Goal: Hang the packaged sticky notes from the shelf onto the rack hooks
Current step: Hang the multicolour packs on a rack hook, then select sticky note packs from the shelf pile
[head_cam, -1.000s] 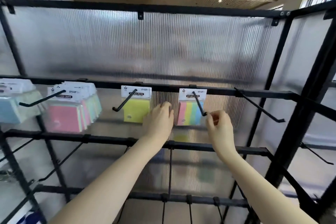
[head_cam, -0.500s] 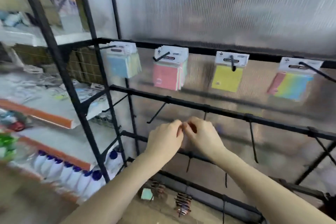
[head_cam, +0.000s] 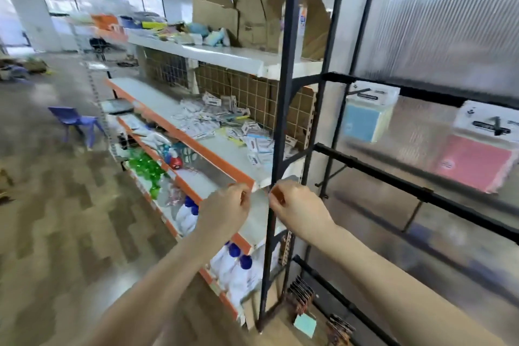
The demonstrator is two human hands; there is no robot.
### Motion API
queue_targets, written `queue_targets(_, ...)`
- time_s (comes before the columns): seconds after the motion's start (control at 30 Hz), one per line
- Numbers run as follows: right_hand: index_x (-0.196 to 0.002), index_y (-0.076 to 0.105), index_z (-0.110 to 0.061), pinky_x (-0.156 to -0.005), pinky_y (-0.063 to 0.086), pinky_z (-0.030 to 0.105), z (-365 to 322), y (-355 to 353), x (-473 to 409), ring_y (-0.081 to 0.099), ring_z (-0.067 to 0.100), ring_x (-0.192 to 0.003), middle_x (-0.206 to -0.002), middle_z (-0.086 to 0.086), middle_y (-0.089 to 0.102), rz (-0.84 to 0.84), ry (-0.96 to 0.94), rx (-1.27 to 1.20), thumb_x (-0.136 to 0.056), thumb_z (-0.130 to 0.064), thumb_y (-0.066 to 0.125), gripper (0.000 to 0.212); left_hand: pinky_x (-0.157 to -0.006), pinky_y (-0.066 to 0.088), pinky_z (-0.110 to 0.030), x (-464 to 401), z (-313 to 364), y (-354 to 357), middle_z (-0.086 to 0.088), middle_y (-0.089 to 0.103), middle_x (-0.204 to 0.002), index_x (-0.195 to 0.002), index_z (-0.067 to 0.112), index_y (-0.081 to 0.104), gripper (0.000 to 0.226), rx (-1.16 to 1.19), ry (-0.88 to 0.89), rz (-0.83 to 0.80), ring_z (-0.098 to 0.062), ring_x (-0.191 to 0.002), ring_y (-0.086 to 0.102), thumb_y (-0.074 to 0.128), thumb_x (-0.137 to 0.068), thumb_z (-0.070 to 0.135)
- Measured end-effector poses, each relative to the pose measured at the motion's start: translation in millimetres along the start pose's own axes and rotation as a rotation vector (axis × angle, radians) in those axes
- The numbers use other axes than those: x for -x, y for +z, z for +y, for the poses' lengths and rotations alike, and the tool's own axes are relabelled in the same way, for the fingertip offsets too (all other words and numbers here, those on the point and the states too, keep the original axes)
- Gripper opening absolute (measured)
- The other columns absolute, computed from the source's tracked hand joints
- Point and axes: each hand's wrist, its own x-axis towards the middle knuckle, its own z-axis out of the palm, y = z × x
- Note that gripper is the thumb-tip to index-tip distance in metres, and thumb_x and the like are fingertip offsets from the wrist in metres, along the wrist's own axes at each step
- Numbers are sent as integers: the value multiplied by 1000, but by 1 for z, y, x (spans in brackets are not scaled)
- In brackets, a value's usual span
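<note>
The head view faces the shelf on the left of the black rack (head_cam: 283, 98). A loose pile of packaged sticky notes (head_cam: 224, 123) lies on the white shelf (head_cam: 224, 149) with the orange edge. On the rack's hooks hang a blue pack (head_cam: 365, 118) and a pink pack (head_cam: 477, 157). My left hand (head_cam: 227, 211) and my right hand (head_cam: 297, 205) hover side by side in front of the rack's post, below the shelf edge, fingers loosely curled and holding nothing.
Below the shelf stand white bottles with blue caps (head_cam: 233, 264) and green items (head_cam: 146, 168). Cardboard boxes (head_cam: 252, 17) sit on the top shelf. A purple chair (head_cam: 73, 121) stands on the wooden floor at left. A small green pack (head_cam: 304, 324) lies at the rack's foot.
The view has swung left from the rack's hooks to the shelf. Both hands left the multicolour pack on its hook, came down together and now hover empty near the rack's post.
</note>
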Motion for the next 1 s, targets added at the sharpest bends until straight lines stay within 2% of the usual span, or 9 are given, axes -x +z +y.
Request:
queue_targets(0.13, -80, 45, -16, -63, 38, 32, -19, 34, -45, 57, 30, -82, -85, 2, 50, -96, -42, 4, -93, -31, 44, 20, -73, 47, -32, -25, -51, -5, -1, 66, -106, -110, 26, 61, 25, -35, -82, -3, -23, -96, 62, 43, -94, 23)
queue_targets(0.33, -78, 47, -12, -58, 40, 33, -30, 87, -120, 53, 26, -72, -77, 4, 52, -194, -57, 4, -93, -29, 44, 23, -69, 43, -30, -69, -109, 2, -3, 64, -112, -115, 24, 59, 28, -136, -188, -55, -26, -98, 61, 39, -95, 25)
queue_targets(0.53, -84, 56, -11, -62, 50, 38, -33, 144, -214, 57, 25, -73, -80, 5, 58, -243, -17, -28, -90, -29, 45, 22, -68, 39, -28, -140, -156, 24, -3, 62, -114, -117, 26, 56, 29, -180, -246, -130, -24, -99, 60, 37, -95, 25)
queue_targets(0.63, -89, 57, -12, -62, 48, 35, -36, 168, -265, 58, 26, -77, -84, 5, 59, -251, 13, -50, -91, -30, 45, 21, -68, 39, -29, -184, -178, 28, -4, 60, -116, -118, 27, 55, 30, -210, -273, -167, -25, -100, 60, 36, -95, 25)
queue_targets(0.7, -92, 58, -13, -63, 48, 35, -36, 184, -297, 59, 27, -80, -88, 5, 61, -254, 38, -60, -91, -29, 46, 20, -62, 38, -27, -214, -195, 29, -4, 61, -114, -116, 25, 56, 29, -224, -265, -170, -24, -95, 60, 37, -94, 24)
queue_targets(0.8, -92, 54, -14, -62, 39, 31, -33, 208, -336, 58, 26, -84, -94, 6, 61, -272, 80, -76, -93, -30, 46, 18, -62, 36, -27, -248, -219, 32, -4, 63, -113, -114, 24, 59, 29, -227, -239, -137, -24, -95, 61, 39, -93, 22)
queue_targets(0.9, -88, 49, -15, -58, 33, 28, -32, 230, -366, 54, 25, -79, -89, 5, 57, -314, 136, -127, -93, -27, 45, 14, -60, 35, -28, -270, -240, 42, -4, 64, -108, -110, 22, 60, 27, -227, -241, -124, -25, -91, 60, 39, -92, 21)
queue_targets(1.0, -88, 50, -15, -63, 36, 29, -29, 246, -388, 54, 26, -81, -90, 5, 57, -352, 165, -135, -92, -26, 44, 14, -65, 44, -30, -290, -262, 53, -5, 64, -107, -107, 21, 60, 26, -212, -257, -145, -26, -91, 61, 39, -92, 20)
